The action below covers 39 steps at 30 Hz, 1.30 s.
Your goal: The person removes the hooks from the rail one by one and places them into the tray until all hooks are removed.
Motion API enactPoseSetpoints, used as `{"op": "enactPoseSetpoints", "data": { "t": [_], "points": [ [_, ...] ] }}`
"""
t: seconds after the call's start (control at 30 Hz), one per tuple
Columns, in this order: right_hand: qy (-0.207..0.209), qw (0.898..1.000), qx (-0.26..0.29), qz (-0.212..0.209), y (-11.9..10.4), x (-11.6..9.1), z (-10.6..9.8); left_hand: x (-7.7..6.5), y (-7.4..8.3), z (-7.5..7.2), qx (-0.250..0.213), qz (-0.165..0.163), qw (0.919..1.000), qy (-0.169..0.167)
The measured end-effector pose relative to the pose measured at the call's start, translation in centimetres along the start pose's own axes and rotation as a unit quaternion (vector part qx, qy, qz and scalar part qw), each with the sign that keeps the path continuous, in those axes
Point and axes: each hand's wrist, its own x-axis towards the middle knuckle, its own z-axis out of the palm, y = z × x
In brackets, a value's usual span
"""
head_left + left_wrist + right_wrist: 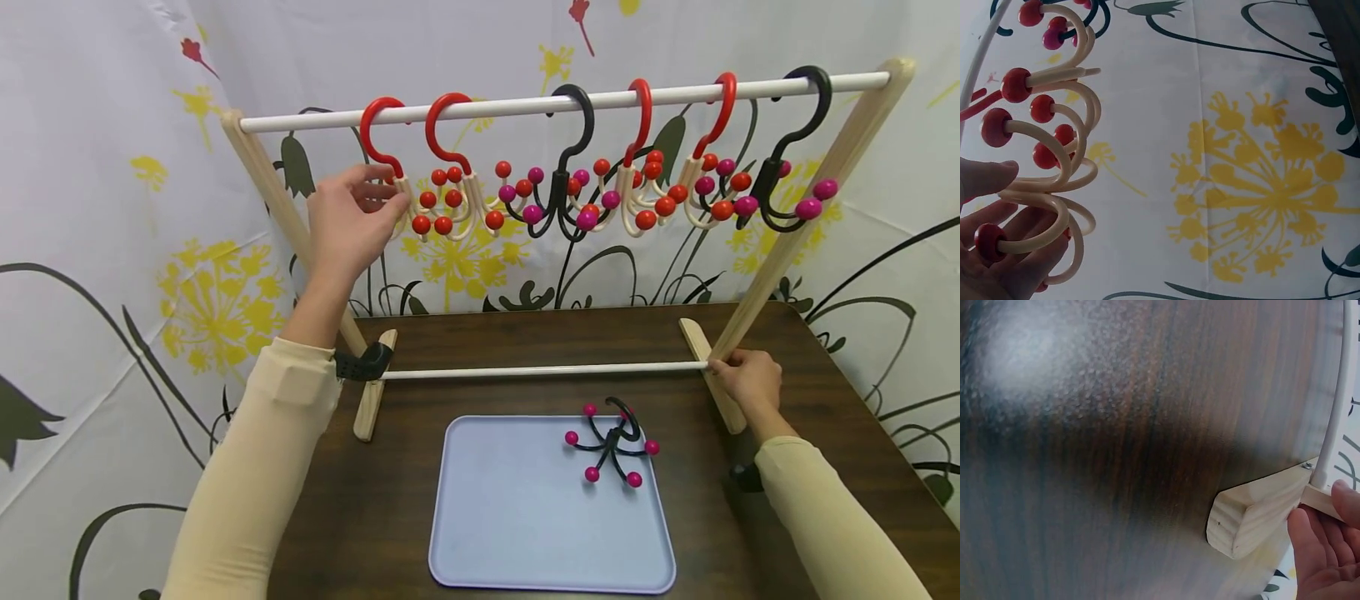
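My left hand (352, 212) pinches the leftmost hanger (366, 132) just below its red hook, which hangs over the white rail (510, 107). In the left wrist view, the thumb and fingers close around the cream stem, among curved arms tipped with red balls (996, 127). Low on the right, my right hand (752, 385) grips the foot of the wooden post (765, 279), where the lower bar (540, 371) joins it. In the right wrist view, that hand's thumb and fingers straddle the post's base beside the wooden foot (1241, 519).
Several more hangers share the rail, including a red-hooked one (431, 129) and a black one (821, 104) at the far right. A light blue tray (517, 533) stands on the dark table (337, 517); a black hanger (613, 437) with pink balls lies at its upper right corner.
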Motion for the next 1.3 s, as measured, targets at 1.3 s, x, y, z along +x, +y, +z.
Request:
{"op": "enactPoseSetpoints", "data": {
  "t": [1.3],
  "points": [
    [0.007, 1.0, -0.005, -0.024, 0.2, -0.1, 0.0, -0.2, 0.1, -2.7, -0.03, 0.083, 0.9891, 0.117]
  ]
}}
